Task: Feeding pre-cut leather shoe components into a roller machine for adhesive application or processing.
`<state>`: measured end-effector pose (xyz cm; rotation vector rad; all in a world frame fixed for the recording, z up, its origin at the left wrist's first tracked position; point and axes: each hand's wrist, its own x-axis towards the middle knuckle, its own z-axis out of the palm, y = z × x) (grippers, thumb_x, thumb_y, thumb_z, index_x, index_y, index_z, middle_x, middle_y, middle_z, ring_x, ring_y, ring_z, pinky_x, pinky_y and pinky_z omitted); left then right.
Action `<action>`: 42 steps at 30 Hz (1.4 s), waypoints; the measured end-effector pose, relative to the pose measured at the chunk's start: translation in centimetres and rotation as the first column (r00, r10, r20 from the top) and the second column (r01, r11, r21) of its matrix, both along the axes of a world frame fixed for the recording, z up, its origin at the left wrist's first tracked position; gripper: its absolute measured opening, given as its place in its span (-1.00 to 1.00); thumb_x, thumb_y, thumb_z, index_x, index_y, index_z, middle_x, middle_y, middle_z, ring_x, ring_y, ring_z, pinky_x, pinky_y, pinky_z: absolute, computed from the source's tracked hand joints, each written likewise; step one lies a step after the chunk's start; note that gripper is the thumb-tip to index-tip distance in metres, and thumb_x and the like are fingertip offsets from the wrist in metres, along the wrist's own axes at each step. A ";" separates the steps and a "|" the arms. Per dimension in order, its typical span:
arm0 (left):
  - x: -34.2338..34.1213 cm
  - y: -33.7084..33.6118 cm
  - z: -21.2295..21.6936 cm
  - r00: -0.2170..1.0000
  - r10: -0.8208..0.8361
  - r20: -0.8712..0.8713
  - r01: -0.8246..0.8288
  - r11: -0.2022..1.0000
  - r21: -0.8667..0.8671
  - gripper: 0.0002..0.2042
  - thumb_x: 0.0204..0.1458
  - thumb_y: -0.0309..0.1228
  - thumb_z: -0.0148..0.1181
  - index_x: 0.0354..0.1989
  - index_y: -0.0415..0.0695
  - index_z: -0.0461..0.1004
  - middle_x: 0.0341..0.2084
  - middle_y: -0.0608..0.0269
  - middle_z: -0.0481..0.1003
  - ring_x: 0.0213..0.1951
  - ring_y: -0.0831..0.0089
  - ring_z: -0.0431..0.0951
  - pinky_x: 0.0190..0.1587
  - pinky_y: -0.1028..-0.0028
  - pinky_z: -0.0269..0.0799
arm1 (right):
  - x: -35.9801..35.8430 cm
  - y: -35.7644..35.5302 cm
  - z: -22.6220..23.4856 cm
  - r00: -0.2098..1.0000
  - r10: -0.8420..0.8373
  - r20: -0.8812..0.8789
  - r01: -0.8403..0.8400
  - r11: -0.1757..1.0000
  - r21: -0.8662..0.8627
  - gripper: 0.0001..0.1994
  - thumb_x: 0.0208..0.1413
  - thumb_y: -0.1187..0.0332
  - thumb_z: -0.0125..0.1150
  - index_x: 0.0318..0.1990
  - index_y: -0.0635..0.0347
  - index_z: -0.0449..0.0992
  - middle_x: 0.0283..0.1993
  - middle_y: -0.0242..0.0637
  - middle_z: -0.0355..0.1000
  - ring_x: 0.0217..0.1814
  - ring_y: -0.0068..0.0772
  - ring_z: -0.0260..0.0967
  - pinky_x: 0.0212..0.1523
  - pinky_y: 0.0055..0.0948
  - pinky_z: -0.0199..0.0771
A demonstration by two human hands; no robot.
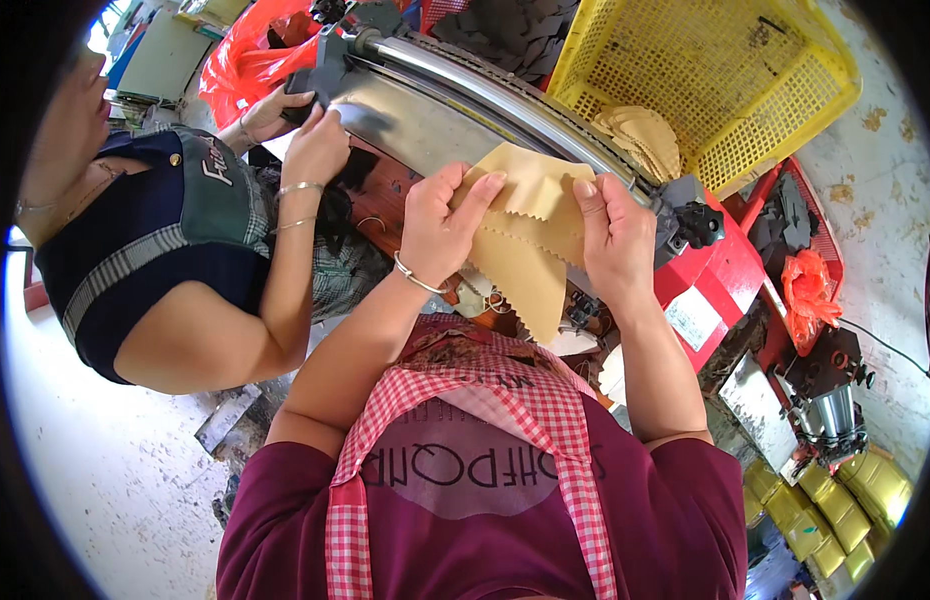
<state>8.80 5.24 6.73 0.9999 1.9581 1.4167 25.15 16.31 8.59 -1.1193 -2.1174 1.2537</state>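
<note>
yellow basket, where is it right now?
In the head view the yellow basket sits at upper right, tilted behind the machine's metal roller, with a stack of tan pieces at its lower left edge.

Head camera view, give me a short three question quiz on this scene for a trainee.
1. True or false: both of the person's hands grip the tan zigzag-edged sheets.
2. What stands behind the metal roller machine? A) a blue bucket B) a yellow perforated crate C) a wooden ladder
3. Fill in: the co-worker's hands rest at the machine's ____ end as this view shows it.

Key
1. True: the left hand and right hand each pinch the sheets with the fingers, just in front of the roller.
2. B
3. Left
</note>
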 end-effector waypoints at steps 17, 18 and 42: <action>-5.1 -0.8 -1.9 0.919 -0.305 0.250 0.380 0.855 -0.353 -0.66 0.16 -0.20 0.11 -0.46 -0.28 0.50 -0.73 0.36 0.37 -0.61 0.67 0.35 -0.54 0.52 0.27 | -0.2 5.7 3.6 0.866 0.485 0.121 -0.412 0.555 0.723 -0.69 -0.12 0.46 0.18 -0.13 0.11 0.56 -0.46 -0.33 0.41 -0.42 -0.27 0.40 -0.49 -0.41 0.40; -5.8 -1.0 -2.9 0.943 -0.303 0.138 0.332 0.848 -0.413 -0.66 0.13 -0.19 0.13 -0.44 -0.30 0.51 -0.73 0.29 0.39 -0.63 0.61 0.36 -0.52 0.48 0.29 | -0.4 6.6 4.2 0.886 0.420 0.199 -0.436 0.603 0.668 -0.70 -0.04 0.52 0.14 -0.09 0.16 0.55 -0.41 -0.29 0.44 -0.36 -0.27 0.42 -0.41 -0.40 0.42; -6.1 4.5 -4.4 0.965 -0.257 0.057 0.251 0.829 -0.499 -0.75 0.03 -0.29 0.23 -0.29 -0.27 0.50 -0.46 0.21 0.57 -0.42 0.49 0.54 -0.34 0.47 0.42 | -6.3 19.9 -8.1 0.861 0.507 0.041 -0.293 0.560 -0.775 -0.72 0.19 0.20 0.14 -0.03 0.12 0.43 -0.17 -0.44 0.43 -0.15 -0.63 0.36 -0.23 -0.47 0.43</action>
